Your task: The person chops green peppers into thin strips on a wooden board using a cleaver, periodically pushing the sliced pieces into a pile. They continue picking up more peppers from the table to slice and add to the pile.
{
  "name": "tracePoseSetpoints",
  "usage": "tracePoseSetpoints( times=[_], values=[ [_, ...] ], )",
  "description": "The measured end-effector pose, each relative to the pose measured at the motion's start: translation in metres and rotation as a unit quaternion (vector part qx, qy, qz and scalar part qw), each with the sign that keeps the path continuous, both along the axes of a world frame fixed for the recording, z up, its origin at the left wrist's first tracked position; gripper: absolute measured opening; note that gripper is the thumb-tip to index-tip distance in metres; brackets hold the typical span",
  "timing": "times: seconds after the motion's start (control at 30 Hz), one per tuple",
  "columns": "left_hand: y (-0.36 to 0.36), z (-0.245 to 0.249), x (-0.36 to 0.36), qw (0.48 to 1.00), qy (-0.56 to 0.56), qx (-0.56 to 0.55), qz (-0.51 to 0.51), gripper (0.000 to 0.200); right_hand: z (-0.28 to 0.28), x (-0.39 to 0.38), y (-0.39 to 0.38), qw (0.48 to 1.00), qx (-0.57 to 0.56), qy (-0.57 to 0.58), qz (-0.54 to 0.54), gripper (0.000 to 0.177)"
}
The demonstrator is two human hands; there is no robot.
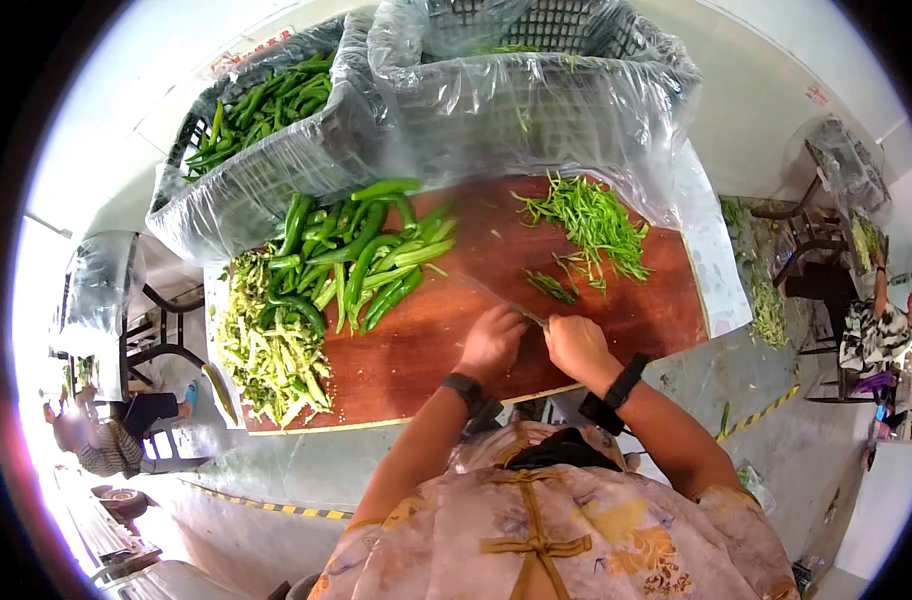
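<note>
Two hands meet at a slim tool over a table of green peppers

In the head view, the right hand point(578, 347) is clenched around the end of a slim grey blade-like tool point(533, 318), which points toward the left hand point(491, 345). The left hand, blurred, has curled fingers just beside the tip; whether it grips anything, I cannot tell. Both hands are above the near part of a reddish-brown wooden tabletop point(406, 365).

Left of the hands, farther back, lies a heap of long glossy green peppers point(361, 255). It adjoins a mound of pale yellow-green cut scraps point(266, 345) at the table's left end. Beyond the right hand is a loose pile of thin bright green strips point(598, 228), with a small cluster of green strips point(551, 286) nearer the hands.

Along the far edge stand a dark plastic crate lined with clear film point(266, 178), holding more green peppers point(276, 105), and a wider film-lined black crate point(536, 100). Another person point(111, 445) sits far left; a second person point(876, 325) is far right.
</note>
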State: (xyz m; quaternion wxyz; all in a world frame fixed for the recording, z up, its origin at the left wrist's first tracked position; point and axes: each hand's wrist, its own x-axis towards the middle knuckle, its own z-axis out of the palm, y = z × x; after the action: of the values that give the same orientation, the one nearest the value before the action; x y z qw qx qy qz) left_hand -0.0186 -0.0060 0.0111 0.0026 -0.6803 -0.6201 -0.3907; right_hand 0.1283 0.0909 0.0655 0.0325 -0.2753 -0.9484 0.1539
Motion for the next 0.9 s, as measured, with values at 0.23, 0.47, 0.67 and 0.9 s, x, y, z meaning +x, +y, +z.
tracePoseSetpoints(
  times=[0.23, 0.47, 0.67, 0.9],
  values=[
    [-0.001, 0.000, 0.001, 1.000, 0.000, 0.003, -0.007, 0.021, 0.002, 0.002, -0.002, 1.000, -0.008, -0.030, 0.003, 0.021],
    [-0.004, 0.003, 0.004, 1.000, 0.011, 0.003, -0.007, 0.024, -0.010, 0.029, -0.001, 1.000, -0.001, -0.001, -0.027, 0.017],
    [-0.003, -0.005, 0.001, 0.999, 0.039, -0.028, 0.014, 0.028, -0.002, 0.005, 0.024, 0.998, 0.037, 0.018, -0.037, 0.020],
    [-0.002, 0.001, 0.002, 1.000, 0.018, -0.004, 0.005, 0.020, 0.016, 0.050, -0.011, 1.000, -0.002, -0.023, -0.013, 0.017]
  ],
)
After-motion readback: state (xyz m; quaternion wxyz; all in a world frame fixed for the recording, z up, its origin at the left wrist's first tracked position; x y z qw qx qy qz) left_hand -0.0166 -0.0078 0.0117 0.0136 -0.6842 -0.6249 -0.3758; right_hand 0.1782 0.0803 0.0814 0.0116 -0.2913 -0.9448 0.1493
